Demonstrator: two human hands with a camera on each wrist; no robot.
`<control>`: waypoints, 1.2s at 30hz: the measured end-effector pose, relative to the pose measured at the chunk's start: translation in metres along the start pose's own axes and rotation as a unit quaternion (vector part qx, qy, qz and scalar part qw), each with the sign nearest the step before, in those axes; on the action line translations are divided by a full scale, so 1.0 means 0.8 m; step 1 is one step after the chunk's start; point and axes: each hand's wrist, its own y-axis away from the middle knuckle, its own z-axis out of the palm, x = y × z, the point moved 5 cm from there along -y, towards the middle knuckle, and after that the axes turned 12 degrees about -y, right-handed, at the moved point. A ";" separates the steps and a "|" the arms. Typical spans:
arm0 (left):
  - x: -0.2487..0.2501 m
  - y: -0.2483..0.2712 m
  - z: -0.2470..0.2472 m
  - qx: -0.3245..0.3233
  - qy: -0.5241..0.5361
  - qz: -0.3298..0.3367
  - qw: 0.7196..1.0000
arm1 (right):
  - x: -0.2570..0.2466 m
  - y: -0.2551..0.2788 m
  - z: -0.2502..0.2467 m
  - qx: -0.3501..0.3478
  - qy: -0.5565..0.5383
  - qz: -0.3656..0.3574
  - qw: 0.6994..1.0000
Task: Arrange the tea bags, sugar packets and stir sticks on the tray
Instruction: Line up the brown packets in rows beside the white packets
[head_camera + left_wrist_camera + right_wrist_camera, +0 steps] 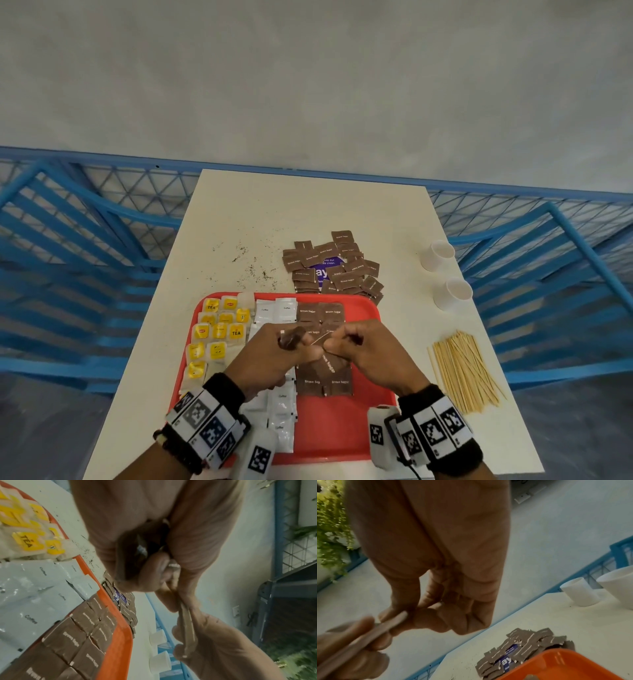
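Note:
A red tray (371,428) holds yellow tea bags (219,332) at its left, white coffee packets (275,310) in the middle and rows of brown sugar packets (323,377) to the right. Both hands hover over the rows. My left hand (294,349) grips a small bunch of brown sugar packets (291,339) in its fist. One packet (186,616), seen edge-on, is pinched between my left thumb and finger and my right hand (342,342). The right fingertips (399,615) hold its other end. Wooden stir sticks (462,370) lie on the table right of the tray.
A loose pile of brown sugar packets (332,263) lies on the table beyond the tray, over a purple card. Two white paper cups (440,253) stand at the table's right edge. Dark crumbs speckle the tabletop (250,260). Blue chairs and railing surround the table.

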 end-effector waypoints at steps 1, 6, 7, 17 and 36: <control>0.000 0.000 0.002 0.006 0.003 0.002 1.000 | 0.004 -0.002 0.002 0.015 -0.019 0.003 1.000; -0.029 0.002 0.012 0.083 0.087 -0.072 0.990 | 0.039 0.003 0.018 0.099 -0.134 0.040 0.985; -0.034 0.004 0.015 0.083 0.070 -0.071 0.992 | 0.049 0.007 0.018 0.124 -0.141 0.050 0.981; -0.120 0.040 0.006 0.018 -0.050 -0.166 0.985 | 0.181 0.047 0.017 0.154 -0.053 0.218 0.962; -0.133 0.054 0.000 -0.008 -0.043 -0.180 0.983 | 0.208 0.030 0.035 0.240 0.055 0.233 0.941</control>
